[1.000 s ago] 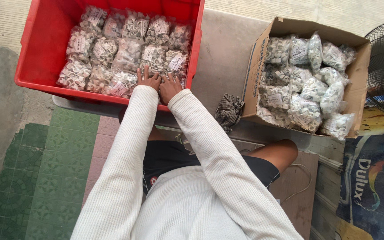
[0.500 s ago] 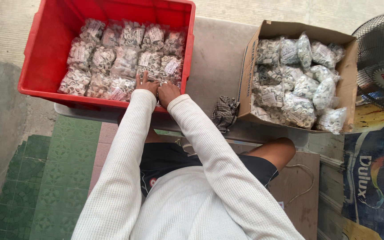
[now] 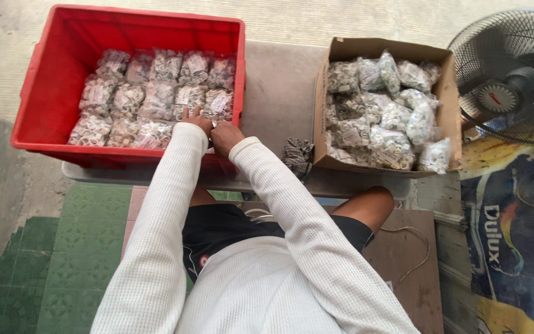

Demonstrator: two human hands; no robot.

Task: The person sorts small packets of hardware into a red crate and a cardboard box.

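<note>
From up here the biggest thing I see is the grey bench, with a red plastic crate on its left part and an open cardboard box on its right, the two well apart. An electric fan stands just beyond the box at the right edge. The crate holds rows of clear packets of small pale parts, laid flat side by side; the box holds a looser heap of similar bagged parts. A crumpled dark cloth lies on the bench just beside the box's near left corner. Both of my white-sleeved arms reach to the crate's near right corner. My left hand rests on the packets there, fingers spread flat. My right hand sits at the crate's near wall, touching the left, fingers curled inward; I cannot tell whether that grip is clamped on a packet.
</note>
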